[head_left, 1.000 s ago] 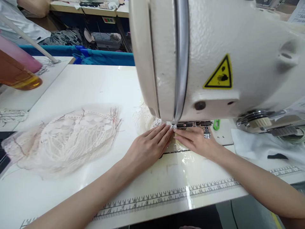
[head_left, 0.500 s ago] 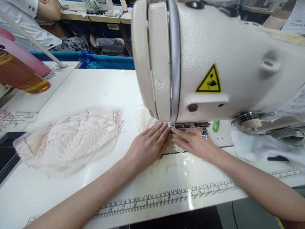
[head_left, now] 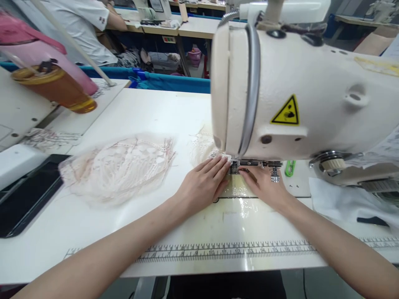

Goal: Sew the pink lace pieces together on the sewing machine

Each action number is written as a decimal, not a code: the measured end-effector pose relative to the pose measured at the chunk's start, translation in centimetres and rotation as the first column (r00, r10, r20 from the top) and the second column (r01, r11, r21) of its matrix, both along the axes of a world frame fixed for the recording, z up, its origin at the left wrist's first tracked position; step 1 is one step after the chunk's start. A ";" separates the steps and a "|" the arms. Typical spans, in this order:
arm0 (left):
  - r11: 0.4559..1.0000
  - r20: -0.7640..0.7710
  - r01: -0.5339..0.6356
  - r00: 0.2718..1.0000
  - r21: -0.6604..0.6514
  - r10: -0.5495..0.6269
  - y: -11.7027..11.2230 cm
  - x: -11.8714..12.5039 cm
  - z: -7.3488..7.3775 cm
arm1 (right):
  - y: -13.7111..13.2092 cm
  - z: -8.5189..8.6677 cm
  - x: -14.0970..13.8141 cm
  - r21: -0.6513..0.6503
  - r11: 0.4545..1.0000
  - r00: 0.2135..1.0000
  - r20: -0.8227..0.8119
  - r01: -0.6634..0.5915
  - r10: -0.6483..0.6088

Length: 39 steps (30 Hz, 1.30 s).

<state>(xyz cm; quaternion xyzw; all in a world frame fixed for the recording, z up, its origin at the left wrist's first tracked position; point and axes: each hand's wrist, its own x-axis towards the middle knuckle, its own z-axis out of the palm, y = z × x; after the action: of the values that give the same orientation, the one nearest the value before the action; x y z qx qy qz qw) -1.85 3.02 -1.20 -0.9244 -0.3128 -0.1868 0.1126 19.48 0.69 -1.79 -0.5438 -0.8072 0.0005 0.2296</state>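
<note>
A cream sewing machine (head_left: pixel 299 91) fills the upper right of the head view. My left hand (head_left: pixel 204 182) lies flat, fingers stretched out, pressing a white lace piece (head_left: pixel 202 147) against the bed just left of the presser foot (head_left: pixel 238 166). My right hand (head_left: pixel 264 185) rests flat in front of the foot, fingers pointing at the needle area and touching the lace edge. Most of the lace under the machine head is hidden.
A pile of pale lace pieces (head_left: pixel 120 168) lies to the left on the white table (head_left: pixel 140 112). A ruler strip (head_left: pixel 224 251) runs along the front edge. A black tray (head_left: pixel 25 199), an amber bottle (head_left: pixel 59 89), a green clip (head_left: pixel 289 167) and another person's white shirt (head_left: pixel 84 25) are around.
The view has shifted so the machine sits further right and more of the left table shows. Both hands stay flat at the presser foot, barely moved.
</note>
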 end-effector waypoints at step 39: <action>0.952 -0.013 0.121 0.992 0.281 -0.122 0.3 -3.1 1.4 | -0.2 -1.1 1.2 -0.071 0.996 0.997 0.063 -0.047 0.051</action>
<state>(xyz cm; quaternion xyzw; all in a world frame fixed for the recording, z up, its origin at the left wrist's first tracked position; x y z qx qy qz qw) -4.98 3.37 0.23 -0.9161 -0.2259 -0.2382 0.2303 20.69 0.48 -2.86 -0.5312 -0.8269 0.0168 0.1841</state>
